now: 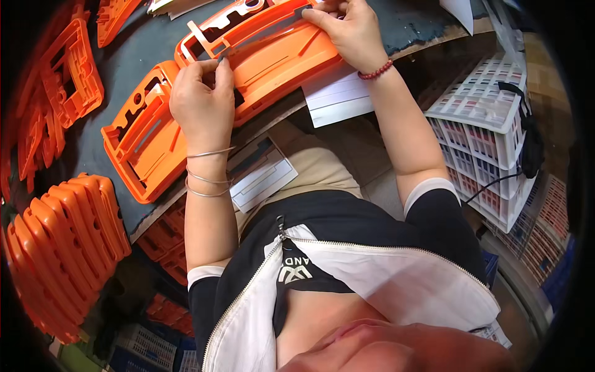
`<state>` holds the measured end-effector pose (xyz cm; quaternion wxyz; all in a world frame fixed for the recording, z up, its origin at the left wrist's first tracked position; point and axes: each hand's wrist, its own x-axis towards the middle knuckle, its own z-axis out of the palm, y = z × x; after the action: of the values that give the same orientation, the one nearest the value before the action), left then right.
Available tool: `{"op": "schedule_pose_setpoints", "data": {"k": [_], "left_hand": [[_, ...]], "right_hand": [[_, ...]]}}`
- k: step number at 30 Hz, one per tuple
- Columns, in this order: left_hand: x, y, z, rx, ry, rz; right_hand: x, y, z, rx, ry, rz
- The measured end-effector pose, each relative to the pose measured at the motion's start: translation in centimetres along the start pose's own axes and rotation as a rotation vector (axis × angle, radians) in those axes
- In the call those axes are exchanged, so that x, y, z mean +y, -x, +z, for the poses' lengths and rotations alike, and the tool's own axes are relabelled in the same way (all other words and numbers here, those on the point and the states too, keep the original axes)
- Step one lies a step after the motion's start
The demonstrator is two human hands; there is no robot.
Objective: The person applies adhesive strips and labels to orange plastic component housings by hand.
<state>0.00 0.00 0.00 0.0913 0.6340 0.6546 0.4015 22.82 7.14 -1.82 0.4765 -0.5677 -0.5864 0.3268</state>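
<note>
- The left hand (203, 99) curls its fingers over the near edge of an orange plastic panel (273, 56), pinching something small and dark against that edge; what the dark piece is cannot be told.
- The right hand (350, 28) presses down on the far right end of the same panel, fingers bent and closed on its upper edge.
- The panel lies flat on the dark worktop (136, 43), slanting from lower left to upper right, just in front of the person's body, with cut-out slots and a handle-like opening along its far side.
- A white strip (199, 36) stands just beside the panel's left end.
- Thin silver bangles (207, 180) circle the left wrist; a red bead bracelet (375, 70) circles the right.
- A second orange panel (145, 142) lies just left of the left hand, near the table edge.
- White paper sheets (338, 96) poke out from under the held panel on the right.
- A stack of orange panels (68, 242) stands on edge at the lower left, with more orange parts (62, 80) spread at the upper left.
- White plastic crates (489, 124) are stacked to the right, well apart from the hands.
</note>
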Motion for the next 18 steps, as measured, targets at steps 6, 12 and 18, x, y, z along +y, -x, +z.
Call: {"op": "schedule_pose_setpoints", "data": {"k": [6, 12, 18], "left_hand": [[-0.11, -0.05, 0.38, 0.029, 0.041, -0.002], [-0.14, -0.04, 0.44, 0.033, 0.010, 0.003], [0.14, -0.24, 0.29, -0.068, -0.074, -0.083]], "right_hand": [[0.14, -0.11, 0.22, 0.037, 0.028, -0.077], [0.01, -0.11, 0.35, 0.031, 0.023, -0.022], [-0.56, -0.20, 0.06, 0.031, 0.052, -0.006]]}}
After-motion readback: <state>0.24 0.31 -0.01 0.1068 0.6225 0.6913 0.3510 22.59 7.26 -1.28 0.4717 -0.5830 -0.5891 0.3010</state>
